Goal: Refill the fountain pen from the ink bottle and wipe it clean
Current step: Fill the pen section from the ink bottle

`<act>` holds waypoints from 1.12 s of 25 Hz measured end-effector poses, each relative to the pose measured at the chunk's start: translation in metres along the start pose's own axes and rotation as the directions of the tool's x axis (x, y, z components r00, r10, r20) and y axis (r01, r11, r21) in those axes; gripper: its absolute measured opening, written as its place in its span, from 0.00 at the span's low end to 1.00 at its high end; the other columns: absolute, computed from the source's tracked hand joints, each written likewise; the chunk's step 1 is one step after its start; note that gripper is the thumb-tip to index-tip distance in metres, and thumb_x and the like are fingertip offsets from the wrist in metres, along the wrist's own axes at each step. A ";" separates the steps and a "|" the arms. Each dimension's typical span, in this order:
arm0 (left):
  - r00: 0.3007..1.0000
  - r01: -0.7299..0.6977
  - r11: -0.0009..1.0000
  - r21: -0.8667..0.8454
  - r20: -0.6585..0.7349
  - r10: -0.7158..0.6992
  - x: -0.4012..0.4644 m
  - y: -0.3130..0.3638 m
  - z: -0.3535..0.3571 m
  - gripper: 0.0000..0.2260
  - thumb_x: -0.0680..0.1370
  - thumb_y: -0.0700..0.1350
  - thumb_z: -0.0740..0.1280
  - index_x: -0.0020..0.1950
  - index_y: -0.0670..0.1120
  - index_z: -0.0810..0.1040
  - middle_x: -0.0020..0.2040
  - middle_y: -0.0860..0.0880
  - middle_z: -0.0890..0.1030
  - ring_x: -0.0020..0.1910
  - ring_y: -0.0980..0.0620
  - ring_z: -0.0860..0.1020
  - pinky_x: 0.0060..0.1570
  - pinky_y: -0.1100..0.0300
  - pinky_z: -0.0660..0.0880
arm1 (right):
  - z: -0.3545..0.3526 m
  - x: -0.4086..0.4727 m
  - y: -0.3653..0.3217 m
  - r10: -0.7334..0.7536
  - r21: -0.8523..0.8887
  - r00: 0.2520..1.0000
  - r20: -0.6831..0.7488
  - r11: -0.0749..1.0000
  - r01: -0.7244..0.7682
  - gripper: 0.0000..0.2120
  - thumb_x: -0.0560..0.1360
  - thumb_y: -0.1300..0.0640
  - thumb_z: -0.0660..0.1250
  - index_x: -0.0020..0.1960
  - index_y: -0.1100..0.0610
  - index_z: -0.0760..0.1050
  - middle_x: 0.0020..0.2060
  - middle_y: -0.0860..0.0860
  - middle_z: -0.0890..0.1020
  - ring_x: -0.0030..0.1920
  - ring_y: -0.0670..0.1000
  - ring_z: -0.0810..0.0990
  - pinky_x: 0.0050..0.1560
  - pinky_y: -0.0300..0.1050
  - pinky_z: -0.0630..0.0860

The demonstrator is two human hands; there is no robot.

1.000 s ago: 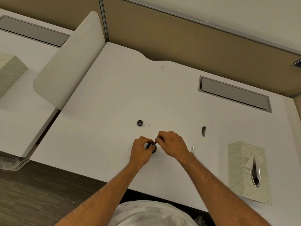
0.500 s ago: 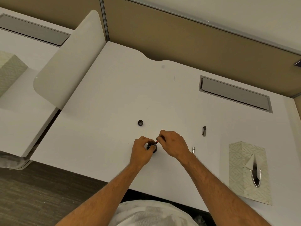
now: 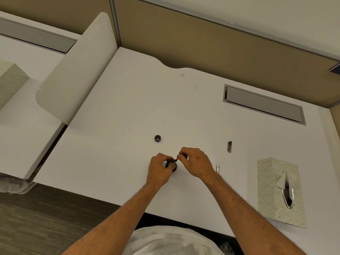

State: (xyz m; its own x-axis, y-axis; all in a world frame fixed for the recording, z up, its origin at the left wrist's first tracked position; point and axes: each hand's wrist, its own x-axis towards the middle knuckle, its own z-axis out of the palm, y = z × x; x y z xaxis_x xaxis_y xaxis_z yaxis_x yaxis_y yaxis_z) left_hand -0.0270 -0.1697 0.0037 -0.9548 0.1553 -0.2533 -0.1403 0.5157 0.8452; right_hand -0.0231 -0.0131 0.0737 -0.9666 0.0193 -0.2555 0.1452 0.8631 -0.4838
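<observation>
A small dark ink bottle (image 3: 173, 165) stands on the white desk (image 3: 128, 111) near its front edge, uncapped. My left hand (image 3: 159, 171) wraps around it from the left. My right hand (image 3: 195, 162) pinches the top of a thin pen part (image 3: 176, 160) with a red end, tilted over the bottle's mouth. The bottle's black cap (image 3: 157, 138) lies a little beyond. A dark pen cap (image 3: 229, 146) rests to the right. A silver pen piece (image 3: 217, 168) lies just right of my right wrist.
A patterned tissue box (image 3: 279, 192) sits flat at the right with a tissue sticking out. A grey cable hatch (image 3: 263, 103) is set in the desk's far right. A curved divider panel (image 3: 73, 70) borders the left side. Another tissue box (image 3: 9, 80) stands on the neighbouring desk.
Both hands stay at the bottle. My right fingers have shifted slightly on the pen part; nothing else has moved.
</observation>
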 end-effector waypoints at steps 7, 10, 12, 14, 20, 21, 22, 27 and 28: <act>1.000 0.012 1.000 -0.010 0.000 -0.012 0.000 -0.001 0.001 0.06 0.74 0.43 0.72 0.51 0.50 0.84 0.48 0.55 0.81 0.50 0.57 0.74 0.47 0.74 0.65 | 0.008 -0.004 -0.001 0.091 0.138 0.996 -0.027 0.987 -0.086 0.08 0.80 0.51 0.61 0.49 0.51 0.78 0.38 0.48 0.82 0.33 0.45 0.75 0.37 0.41 0.73; 1.000 0.006 1.000 -0.013 -0.005 -0.006 -0.001 -0.001 0.000 0.06 0.74 0.43 0.72 0.51 0.49 0.84 0.48 0.55 0.80 0.49 0.58 0.74 0.46 0.75 0.65 | 0.003 -0.002 0.003 0.002 0.149 1.000 -0.025 0.989 0.002 0.09 0.79 0.54 0.63 0.54 0.51 0.81 0.45 0.45 0.84 0.35 0.38 0.74 0.40 0.35 0.69; 1.000 -0.002 1.000 -0.011 -0.007 0.002 -0.001 -0.001 0.000 0.07 0.74 0.42 0.72 0.51 0.49 0.84 0.48 0.55 0.80 0.48 0.59 0.74 0.46 0.75 0.65 | 0.003 0.000 0.003 -0.016 0.117 1.000 -0.021 0.993 0.019 0.08 0.79 0.55 0.63 0.49 0.52 0.81 0.44 0.45 0.84 0.36 0.41 0.75 0.40 0.37 0.70; 1.000 -0.010 1.000 -0.013 -0.009 0.010 -0.001 0.000 0.000 0.07 0.74 0.42 0.73 0.51 0.49 0.85 0.47 0.56 0.80 0.47 0.59 0.74 0.46 0.76 0.65 | 0.005 0.001 0.001 0.002 0.092 1.000 -0.029 0.996 0.000 0.08 0.80 0.54 0.62 0.46 0.52 0.79 0.41 0.46 0.83 0.36 0.44 0.76 0.39 0.41 0.73; 1.000 -0.006 1.000 -0.031 -0.010 0.005 -0.002 0.002 -0.001 0.07 0.75 0.42 0.72 0.51 0.48 0.85 0.47 0.55 0.81 0.46 0.62 0.75 0.45 0.77 0.65 | 0.010 -0.001 0.002 0.061 0.119 0.997 -0.046 0.991 -0.055 0.08 0.79 0.50 0.63 0.45 0.51 0.78 0.40 0.46 0.83 0.35 0.45 0.76 0.37 0.42 0.74; 1.000 -0.004 0.999 -0.036 -0.012 0.004 -0.002 0.001 -0.001 0.07 0.75 0.42 0.72 0.51 0.48 0.85 0.48 0.54 0.81 0.47 0.60 0.75 0.46 0.76 0.65 | 0.010 -0.001 0.003 0.054 0.151 0.998 -0.038 0.987 -0.048 0.07 0.79 0.51 0.63 0.50 0.50 0.79 0.43 0.45 0.84 0.36 0.42 0.76 0.40 0.39 0.73; 1.000 -0.006 0.999 -0.040 -0.014 0.005 -0.002 0.001 -0.001 0.07 0.75 0.42 0.72 0.51 0.48 0.85 0.48 0.53 0.82 0.48 0.58 0.75 0.47 0.75 0.66 | 0.010 -0.001 0.004 0.035 0.161 0.999 -0.028 0.986 -0.030 0.08 0.79 0.52 0.63 0.54 0.49 0.80 0.46 0.44 0.84 0.37 0.41 0.75 0.43 0.37 0.72; 1.000 -0.011 0.999 -0.039 -0.004 0.011 0.000 0.000 -0.001 0.07 0.74 0.42 0.72 0.51 0.49 0.85 0.47 0.56 0.80 0.48 0.58 0.75 0.47 0.74 0.66 | 0.010 0.002 0.002 -0.015 0.093 0.999 -0.037 0.996 0.018 0.08 0.79 0.55 0.62 0.49 0.52 0.81 0.45 0.46 0.84 0.40 0.43 0.75 0.43 0.39 0.72; 1.000 -0.011 0.999 -0.035 -0.002 0.011 0.000 0.000 -0.001 0.07 0.74 0.42 0.72 0.51 0.50 0.85 0.47 0.56 0.80 0.49 0.57 0.75 0.48 0.73 0.66 | 0.010 0.002 0.001 0.001 0.078 0.999 -0.045 0.997 0.002 0.08 0.79 0.53 0.62 0.47 0.53 0.80 0.42 0.46 0.84 0.39 0.45 0.76 0.41 0.42 0.74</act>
State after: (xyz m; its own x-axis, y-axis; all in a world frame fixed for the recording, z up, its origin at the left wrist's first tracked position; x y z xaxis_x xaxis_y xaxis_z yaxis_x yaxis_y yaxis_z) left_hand -0.0271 -0.1704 0.0036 -0.9568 0.1593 -0.2431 -0.1390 0.4838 0.8641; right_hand -0.0231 -0.0172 0.0641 -0.9750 0.0428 -0.2182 0.1587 0.8214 -0.5479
